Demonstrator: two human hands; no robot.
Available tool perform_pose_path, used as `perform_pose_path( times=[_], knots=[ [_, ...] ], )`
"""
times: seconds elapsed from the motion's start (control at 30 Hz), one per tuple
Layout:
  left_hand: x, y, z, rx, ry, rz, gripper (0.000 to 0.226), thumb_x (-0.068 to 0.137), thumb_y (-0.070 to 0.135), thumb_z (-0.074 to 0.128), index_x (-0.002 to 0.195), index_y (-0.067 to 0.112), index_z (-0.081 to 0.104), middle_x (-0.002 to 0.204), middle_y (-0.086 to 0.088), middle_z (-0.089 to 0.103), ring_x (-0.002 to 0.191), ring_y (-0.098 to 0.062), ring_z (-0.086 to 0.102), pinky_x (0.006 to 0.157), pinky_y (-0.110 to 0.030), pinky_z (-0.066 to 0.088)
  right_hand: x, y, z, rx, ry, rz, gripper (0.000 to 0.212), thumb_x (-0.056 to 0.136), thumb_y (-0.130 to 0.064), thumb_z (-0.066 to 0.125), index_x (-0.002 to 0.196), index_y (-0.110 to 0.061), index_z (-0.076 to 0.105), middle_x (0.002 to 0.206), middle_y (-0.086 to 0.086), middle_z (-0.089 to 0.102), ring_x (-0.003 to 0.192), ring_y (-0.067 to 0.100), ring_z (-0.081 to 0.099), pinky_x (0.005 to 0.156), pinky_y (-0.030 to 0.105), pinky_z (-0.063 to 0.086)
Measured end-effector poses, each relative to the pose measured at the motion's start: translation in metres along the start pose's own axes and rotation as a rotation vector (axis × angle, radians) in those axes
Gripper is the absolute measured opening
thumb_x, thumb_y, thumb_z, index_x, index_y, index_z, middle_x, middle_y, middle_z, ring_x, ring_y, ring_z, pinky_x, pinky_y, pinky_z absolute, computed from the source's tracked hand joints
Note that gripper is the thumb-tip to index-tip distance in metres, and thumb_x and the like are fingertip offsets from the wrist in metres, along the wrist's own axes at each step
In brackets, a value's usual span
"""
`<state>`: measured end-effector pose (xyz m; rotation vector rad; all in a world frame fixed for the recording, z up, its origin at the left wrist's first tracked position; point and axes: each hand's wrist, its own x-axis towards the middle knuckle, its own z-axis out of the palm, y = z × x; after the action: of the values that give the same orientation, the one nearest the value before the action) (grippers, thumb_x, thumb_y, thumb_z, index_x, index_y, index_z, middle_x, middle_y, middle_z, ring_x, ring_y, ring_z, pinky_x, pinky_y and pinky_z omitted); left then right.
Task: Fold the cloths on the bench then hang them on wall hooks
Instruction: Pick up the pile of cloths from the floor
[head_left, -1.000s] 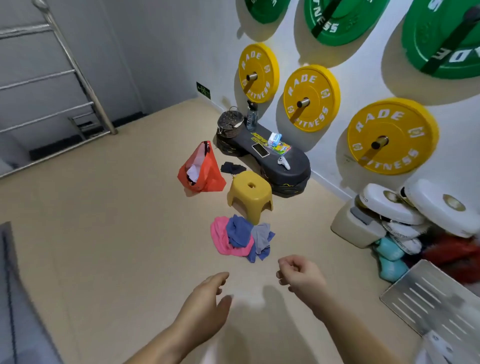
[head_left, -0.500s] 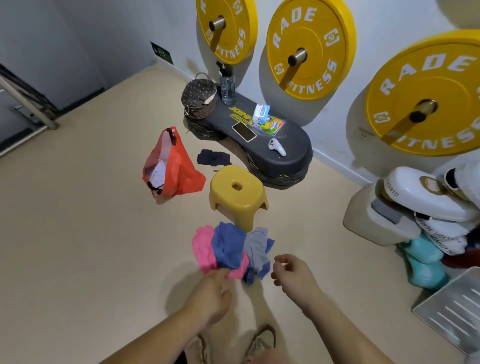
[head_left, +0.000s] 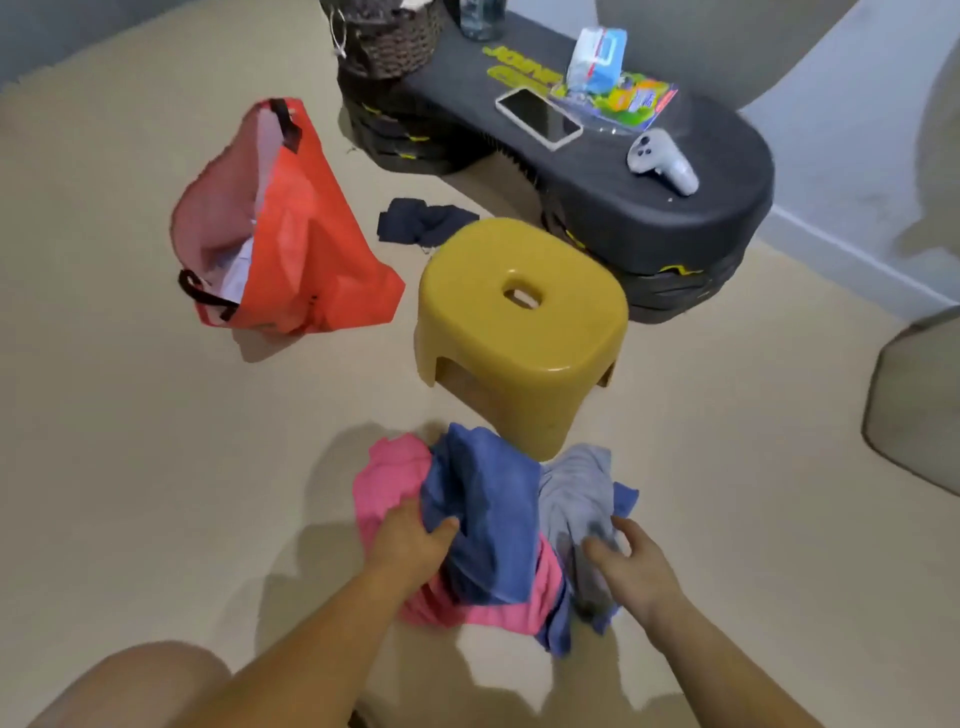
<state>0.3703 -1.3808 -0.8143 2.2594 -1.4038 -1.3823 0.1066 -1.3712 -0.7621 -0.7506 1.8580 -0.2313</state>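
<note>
crumpled in one heap on the floor (head_left: 156, 467) at lower centre of the frame lay a pink cloth (head_left: 387, 483) underneath at left, a blue cloth (head_left: 483, 499) bunched on top, a grey cloth (head_left: 571, 488) at right.

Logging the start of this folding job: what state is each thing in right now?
Left hand, grips the blue cloth.
Right hand, grips the grey cloth.
Pink cloth, crumpled on the floor, unfolded.
Orange bag, open, slumped on the floor.
Yellow stool, upright.
Phone, face up, screen dark.
</note>
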Motion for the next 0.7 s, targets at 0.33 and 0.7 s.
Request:
perform_pose_path(
  times=[0.33,0.7],
  knots=[
    [0.079,-0.059,0.061,-0.158,-0.025,-0.112,0.097,0.055,0.075,0.085,0.139,0.066,0.040,0.151,-0.003,0.048,0.133,-0.020,0.055,0.113,-0.039,0.046,0.106,0.054,0.055,0.349,-0.043,0.003,0.046,0.086,-0.039,0.081,0.127,-0.039,0.059,0.120,-0.007,0.067,0.090,0.007,0.067,0.075,0.027,0.057],
    [0.045,-0.004,0.056,-0.298,-0.377,0.013,0.053,0.070,0.035,0.090,0.118,0.042,0.069,0.111,0.010,0.078,0.106,-0.010,0.073,0.097,-0.038,0.059,0.090,0.017,0.067,0.350,-0.330,-0.023,0.058,0.062,-0.037,0.097,0.113,-0.031,0.071,0.117,0.003,0.076,0.101,0.021,0.076,0.092,0.044,0.062]
  ],
)
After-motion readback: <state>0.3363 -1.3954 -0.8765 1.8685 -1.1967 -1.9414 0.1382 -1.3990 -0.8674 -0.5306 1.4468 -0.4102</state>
